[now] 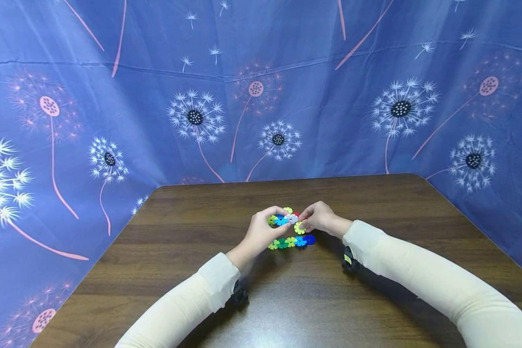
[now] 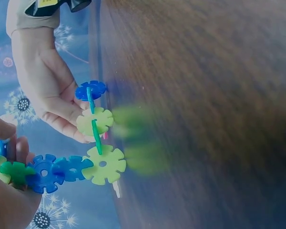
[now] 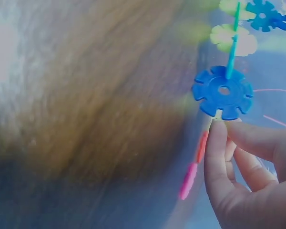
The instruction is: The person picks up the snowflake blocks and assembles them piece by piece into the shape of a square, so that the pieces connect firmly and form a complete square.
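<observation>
Toothed plastic discs are joined in a chain. In the head view my left hand point(image 1: 261, 232) grips its left side, by a light blue disc point(image 1: 281, 220) and a white disc point(image 1: 292, 219). My right hand point(image 1: 319, 216) pinches a yellow-green disc point(image 1: 299, 228) at the right. The front row ends in a dark blue disc point(image 1: 309, 239). The left wrist view shows my left fingers point(image 2: 1, 130) around the chain beside a green disc point(image 2: 16, 172). In the right wrist view, my right fingertips meet just below a blue disc point(image 3: 223, 92), on a mostly hidden yellowish piece.
The brown wooden table point(image 1: 191, 212) extends around both hands. Behind it hangs a blue dandelion-print cloth point(image 1: 322, 106). A red disc point(image 1: 297, 214) lies by my right fingertips, and a yellow-green disc point(image 1: 288, 210) is behind the white one.
</observation>
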`<act>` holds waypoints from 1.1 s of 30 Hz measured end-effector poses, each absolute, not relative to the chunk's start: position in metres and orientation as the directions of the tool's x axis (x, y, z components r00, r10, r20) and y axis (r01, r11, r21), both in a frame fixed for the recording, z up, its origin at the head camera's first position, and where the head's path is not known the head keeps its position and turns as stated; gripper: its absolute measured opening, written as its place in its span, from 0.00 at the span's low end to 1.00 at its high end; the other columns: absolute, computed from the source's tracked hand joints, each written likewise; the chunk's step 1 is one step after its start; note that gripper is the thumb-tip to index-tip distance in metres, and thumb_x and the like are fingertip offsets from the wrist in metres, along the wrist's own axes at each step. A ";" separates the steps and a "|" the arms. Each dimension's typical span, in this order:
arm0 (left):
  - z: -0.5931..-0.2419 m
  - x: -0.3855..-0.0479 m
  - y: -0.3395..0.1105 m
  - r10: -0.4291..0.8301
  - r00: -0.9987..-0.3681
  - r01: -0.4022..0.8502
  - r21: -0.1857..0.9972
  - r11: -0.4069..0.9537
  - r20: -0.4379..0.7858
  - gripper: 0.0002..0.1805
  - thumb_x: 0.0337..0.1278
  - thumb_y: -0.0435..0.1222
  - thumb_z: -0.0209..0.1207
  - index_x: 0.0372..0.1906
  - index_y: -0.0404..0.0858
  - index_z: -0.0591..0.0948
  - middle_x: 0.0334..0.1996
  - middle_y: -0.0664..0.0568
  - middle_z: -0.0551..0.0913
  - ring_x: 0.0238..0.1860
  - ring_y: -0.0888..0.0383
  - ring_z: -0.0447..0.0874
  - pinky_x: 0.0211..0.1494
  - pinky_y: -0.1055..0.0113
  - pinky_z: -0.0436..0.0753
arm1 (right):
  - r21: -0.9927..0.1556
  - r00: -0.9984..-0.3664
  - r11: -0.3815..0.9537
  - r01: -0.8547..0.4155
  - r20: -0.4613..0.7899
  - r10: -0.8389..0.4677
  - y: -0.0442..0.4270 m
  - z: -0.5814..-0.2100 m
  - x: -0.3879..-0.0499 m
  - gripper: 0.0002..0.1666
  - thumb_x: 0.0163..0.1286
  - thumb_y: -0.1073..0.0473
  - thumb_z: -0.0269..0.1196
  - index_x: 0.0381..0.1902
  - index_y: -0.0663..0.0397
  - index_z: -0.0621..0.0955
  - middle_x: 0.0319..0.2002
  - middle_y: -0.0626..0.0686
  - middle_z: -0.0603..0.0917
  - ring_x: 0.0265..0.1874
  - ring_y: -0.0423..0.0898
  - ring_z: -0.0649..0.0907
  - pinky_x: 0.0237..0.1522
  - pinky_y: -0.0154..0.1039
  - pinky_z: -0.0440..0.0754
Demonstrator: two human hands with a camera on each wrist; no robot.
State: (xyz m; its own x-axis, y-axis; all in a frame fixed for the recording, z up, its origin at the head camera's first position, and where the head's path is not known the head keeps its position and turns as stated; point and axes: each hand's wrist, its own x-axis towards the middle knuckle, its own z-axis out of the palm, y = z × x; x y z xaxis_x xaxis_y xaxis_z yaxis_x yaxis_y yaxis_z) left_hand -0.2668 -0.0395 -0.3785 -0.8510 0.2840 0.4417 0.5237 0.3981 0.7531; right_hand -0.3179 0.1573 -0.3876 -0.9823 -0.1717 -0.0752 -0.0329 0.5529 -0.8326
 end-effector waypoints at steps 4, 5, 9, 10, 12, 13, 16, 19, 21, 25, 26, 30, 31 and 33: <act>-0.379 -0.267 -0.039 0.291 -0.841 0.541 0.731 0.415 0.457 0.09 0.51 0.31 0.69 0.39 0.41 0.85 0.39 0.52 0.88 0.43 0.58 0.81 0.49 0.67 0.79 | -0.874 -0.975 0.486 0.000 -0.109 -0.196 0.161 -0.385 -0.317 0.11 0.59 0.72 0.67 0.40 0.73 0.83 0.33 0.59 0.86 0.23 0.41 0.84 0.35 0.39 0.86; -0.379 -0.267 -0.038 0.291 -0.840 0.542 0.729 0.418 0.458 0.09 0.51 0.31 0.69 0.39 0.41 0.85 0.39 0.51 0.88 0.43 0.59 0.81 0.49 0.67 0.79 | -0.886 -0.971 0.463 0.006 -0.115 -0.209 0.162 -0.384 -0.316 0.12 0.60 0.72 0.67 0.41 0.74 0.82 0.32 0.58 0.85 0.22 0.41 0.83 0.35 0.40 0.86; -0.379 -0.268 -0.037 0.289 -0.836 0.549 0.720 0.424 0.467 0.09 0.51 0.31 0.69 0.39 0.41 0.85 0.39 0.51 0.88 0.42 0.59 0.81 0.46 0.69 0.78 | -0.933 -0.955 0.358 0.034 -0.136 -0.264 0.168 -0.374 -0.311 0.15 0.63 0.73 0.63 0.46 0.78 0.78 0.31 0.57 0.83 0.23 0.42 0.83 0.37 0.41 0.86; -0.379 -0.269 -0.037 0.288 -0.833 0.552 0.717 0.425 0.471 0.09 0.51 0.31 0.69 0.39 0.41 0.85 0.39 0.51 0.88 0.42 0.59 0.81 0.46 0.70 0.78 | -0.941 -0.950 0.336 0.042 -0.143 -0.279 0.170 -0.372 -0.310 0.15 0.64 0.73 0.62 0.48 0.79 0.77 0.31 0.57 0.83 0.23 0.42 0.84 0.37 0.42 0.86; -0.379 -0.269 -0.037 0.286 -0.832 0.554 0.715 0.426 0.474 0.09 0.51 0.31 0.69 0.39 0.40 0.85 0.39 0.51 0.88 0.42 0.59 0.81 0.45 0.70 0.78 | -0.951 -0.938 0.304 0.054 -0.153 -0.310 0.172 -0.366 -0.306 0.17 0.66 0.73 0.60 0.50 0.80 0.75 0.32 0.57 0.82 0.25 0.43 0.85 0.37 0.40 0.86; -0.379 -0.270 -0.037 0.286 -0.831 0.557 0.712 0.427 0.477 0.09 0.51 0.31 0.69 0.39 0.40 0.85 0.39 0.51 0.88 0.42 0.58 0.82 0.46 0.70 0.78 | -0.954 -0.934 0.293 0.064 -0.161 -0.320 0.173 -0.363 -0.304 0.18 0.66 0.73 0.59 0.51 0.80 0.74 0.32 0.57 0.82 0.26 0.43 0.85 0.38 0.39 0.86; -0.379 -0.269 -0.037 0.282 -0.836 0.549 0.718 0.428 0.471 0.09 0.51 0.31 0.68 0.40 0.40 0.85 0.39 0.51 0.88 0.42 0.58 0.82 0.46 0.69 0.78 | -0.961 -0.920 0.268 0.074 -0.169 -0.354 0.175 -0.356 -0.298 0.20 0.67 0.72 0.59 0.54 0.80 0.72 0.33 0.56 0.82 0.28 0.43 0.86 0.38 0.37 0.86; -0.379 -0.268 -0.038 0.276 -0.840 0.543 0.721 0.430 0.468 0.09 0.52 0.32 0.68 0.40 0.41 0.85 0.39 0.51 0.88 0.43 0.58 0.81 0.48 0.67 0.79 | -0.966 -0.916 0.243 0.089 -0.175 -0.362 0.178 -0.351 -0.294 0.21 0.67 0.71 0.59 0.55 0.79 0.72 0.33 0.55 0.83 0.29 0.43 0.86 0.40 0.37 0.85; -0.379 -0.268 -0.038 0.273 -0.841 0.541 0.721 0.434 0.467 0.09 0.52 0.32 0.68 0.40 0.41 0.85 0.39 0.51 0.88 0.43 0.58 0.82 0.50 0.65 0.79 | -0.969 -0.913 0.227 0.095 -0.175 -0.368 0.179 -0.348 -0.291 0.22 0.67 0.70 0.60 0.56 0.78 0.72 0.33 0.54 0.84 0.30 0.43 0.86 0.41 0.37 0.85; -0.378 -0.269 -0.038 0.272 -0.838 0.546 0.709 0.447 0.474 0.09 0.52 0.32 0.68 0.40 0.41 0.85 0.39 0.51 0.88 0.44 0.57 0.82 0.51 0.63 0.79 | -0.976 -0.908 0.191 0.101 -0.169 -0.384 0.181 -0.345 -0.285 0.23 0.67 0.69 0.61 0.57 0.79 0.71 0.33 0.53 0.83 0.30 0.43 0.86 0.39 0.34 0.85; -0.379 -0.269 -0.038 0.273 -0.837 0.546 0.707 0.449 0.474 0.09 0.52 0.32 0.68 0.40 0.41 0.85 0.39 0.51 0.88 0.44 0.57 0.82 0.51 0.63 0.79 | -0.979 -0.907 0.182 0.098 -0.163 -0.389 0.181 -0.344 -0.284 0.23 0.67 0.70 0.60 0.57 0.79 0.71 0.33 0.53 0.83 0.30 0.42 0.86 0.38 0.33 0.84; -0.378 -0.269 -0.039 0.274 -0.839 0.544 0.708 0.450 0.470 0.09 0.52 0.32 0.68 0.40 0.41 0.84 0.40 0.51 0.88 0.44 0.57 0.82 0.51 0.63 0.79 | -0.983 -0.908 0.162 0.082 -0.140 -0.394 0.182 -0.342 -0.280 0.23 0.67 0.70 0.60 0.57 0.80 0.71 0.32 0.51 0.84 0.29 0.41 0.85 0.36 0.31 0.84; -0.378 -0.269 -0.039 0.274 -0.841 0.541 0.711 0.449 0.466 0.09 0.52 0.32 0.68 0.40 0.41 0.84 0.40 0.51 0.88 0.44 0.58 0.82 0.51 0.64 0.79 | -0.984 -0.908 0.159 0.078 -0.136 -0.397 0.181 -0.342 -0.280 0.23 0.67 0.70 0.60 0.57 0.80 0.71 0.32 0.51 0.84 0.29 0.41 0.85 0.36 0.31 0.84; -0.378 -0.269 -0.038 0.283 -0.840 0.543 0.713 0.443 0.464 0.09 0.53 0.32 0.68 0.40 0.41 0.84 0.40 0.51 0.87 0.44 0.58 0.82 0.51 0.64 0.79 | -0.985 -0.906 0.157 0.070 -0.129 -0.404 0.181 -0.342 -0.280 0.23 0.67 0.69 0.60 0.57 0.80 0.71 0.32 0.51 0.85 0.28 0.41 0.85 0.36 0.31 0.84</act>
State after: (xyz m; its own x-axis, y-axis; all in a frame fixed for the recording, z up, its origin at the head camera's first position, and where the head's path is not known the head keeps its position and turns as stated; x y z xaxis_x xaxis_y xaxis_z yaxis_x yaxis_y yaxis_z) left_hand -0.2687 -0.0383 -0.3784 -0.8395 0.2827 0.4640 0.5433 0.4432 0.7130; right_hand -0.2797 0.1810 -0.3415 -0.9056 -0.4042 -0.1286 0.0700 0.1568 -0.9851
